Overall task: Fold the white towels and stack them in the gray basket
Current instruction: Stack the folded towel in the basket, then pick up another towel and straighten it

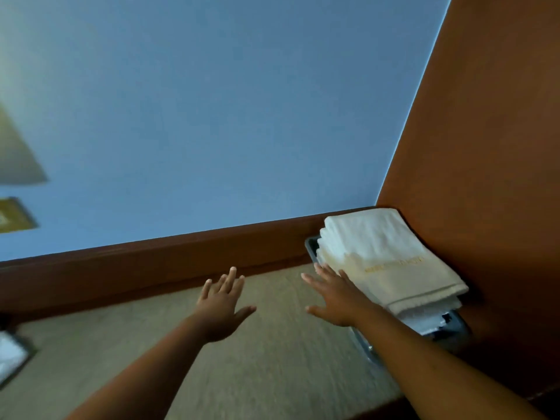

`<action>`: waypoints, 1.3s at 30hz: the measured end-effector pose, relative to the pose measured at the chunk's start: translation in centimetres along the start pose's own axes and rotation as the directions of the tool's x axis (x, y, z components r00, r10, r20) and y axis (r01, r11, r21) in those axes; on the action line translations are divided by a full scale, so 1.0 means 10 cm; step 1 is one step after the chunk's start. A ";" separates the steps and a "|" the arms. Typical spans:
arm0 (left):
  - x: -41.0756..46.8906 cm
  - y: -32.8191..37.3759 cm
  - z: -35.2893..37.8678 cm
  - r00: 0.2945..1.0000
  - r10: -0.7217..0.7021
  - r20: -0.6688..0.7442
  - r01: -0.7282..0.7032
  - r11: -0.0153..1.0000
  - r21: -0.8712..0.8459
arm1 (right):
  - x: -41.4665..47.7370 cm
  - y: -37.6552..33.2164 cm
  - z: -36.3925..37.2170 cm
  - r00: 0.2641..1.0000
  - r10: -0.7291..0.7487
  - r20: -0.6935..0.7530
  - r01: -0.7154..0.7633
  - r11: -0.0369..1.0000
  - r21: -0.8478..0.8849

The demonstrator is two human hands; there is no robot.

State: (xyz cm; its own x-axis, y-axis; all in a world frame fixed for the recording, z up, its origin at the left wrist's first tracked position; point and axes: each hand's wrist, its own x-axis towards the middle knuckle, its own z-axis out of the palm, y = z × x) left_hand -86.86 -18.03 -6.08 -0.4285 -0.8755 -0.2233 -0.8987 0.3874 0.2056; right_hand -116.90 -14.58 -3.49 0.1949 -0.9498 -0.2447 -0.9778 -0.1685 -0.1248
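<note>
both hands flat and empty, left hand (pixel 222 307), right hand (pixel 336 301) covering gray basket (pixel 454 328) edge, towels (pixel 385 256) embroidery blurred

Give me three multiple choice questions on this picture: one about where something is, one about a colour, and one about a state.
1. Where is the gray basket? A far left; B in the corner beside the brown panel; C lifted in the air.
2. What colour is the wall? A green; B red; C blue.
3. How is the left grip? A open, holding nothing; B pinching a towel; C out of view.
Answers: 1 B, its rim shows under the folded towels against the panel; 2 C, the wall is plainly blue; 3 A, its fingers are spread above the beige surface.
</note>
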 end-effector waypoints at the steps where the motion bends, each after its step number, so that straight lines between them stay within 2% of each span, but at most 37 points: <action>1: -0.24 -0.28 -0.06 0.998 -0.059 0.002 0.059 0.998 -0.023 | 0.08 -0.37 -0.02 0.999 -0.026 -0.027 0.026 0.999 0.024; 4: -0.78 -0.91 -0.14 0.978 -0.210 -0.001 0.207 0.967 -0.148 | 0.25 -1.23 -0.06 0.996 -0.075 -0.056 0.081 0.992 0.095; 7: -1.48 -1.59 -0.13 0.928 -0.371 -0.024 0.356 0.905 -0.231 | 0.43 -2.19 -0.01 0.983 -0.179 -0.045 0.183 0.974 0.134; 9: -2.02 -2.06 -0.09 0.869 -0.493 -0.030 0.467 0.841 -0.274 | 0.56 -2.87 0.08 0.963 -0.271 0.007 0.266 0.950 0.165; 12: -2.54 -2.53 0.05 0.803 -0.595 -0.024 0.555 0.763 -0.331 | 0.66 -3.48 0.20 0.932 -0.356 0.070 0.346 0.929 0.130; 15: -3.17 -3.01 0.24 0.695 -0.718 0.044 0.666 0.620 -0.415 | 0.80 -4.24 0.33 0.872 -0.469 0.136 0.463 0.883 0.078; 20: -3.95 -3.44 0.62 0.604 -0.791 0.100 0.724 0.492 -0.483 | 0.98 -5.16 0.55 0.793 -0.575 0.202 0.562 0.818 0.122; 25: -4.41 -3.79 0.89 0.531 -0.838 0.128 0.761 0.404 -0.508 | 0.93 -5.88 0.92 0.767 -0.592 0.246 0.546 0.805 0.233; 31: -4.62 -4.69 0.89 0.547 -0.827 0.132 0.709 0.373 -0.599 | 1.24 -6.83 1.32 0.809 -0.529 0.255 0.439 0.833 0.336; 36: -4.84 -5.35 0.81 0.624 -0.768 0.146 0.651 0.407 -0.641 | 1.60 -7.55 1.65 0.880 -0.369 0.298 0.224 0.877 0.426; 39: -5.04 -5.72 0.73 0.645 -0.747 0.162 0.657 0.433 -0.617 | 1.78 -7.93 1.82 0.913 -0.291 0.286 0.152 0.893 0.423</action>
State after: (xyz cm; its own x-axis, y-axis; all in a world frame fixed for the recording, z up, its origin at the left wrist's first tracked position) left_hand -14.54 6.02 -13.58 0.3797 -0.8073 -0.4517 -0.6129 -0.5853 0.5308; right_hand -34.43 -13.37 -15.48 0.4846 -0.7427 -0.4621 -0.8109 -0.1834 -0.5556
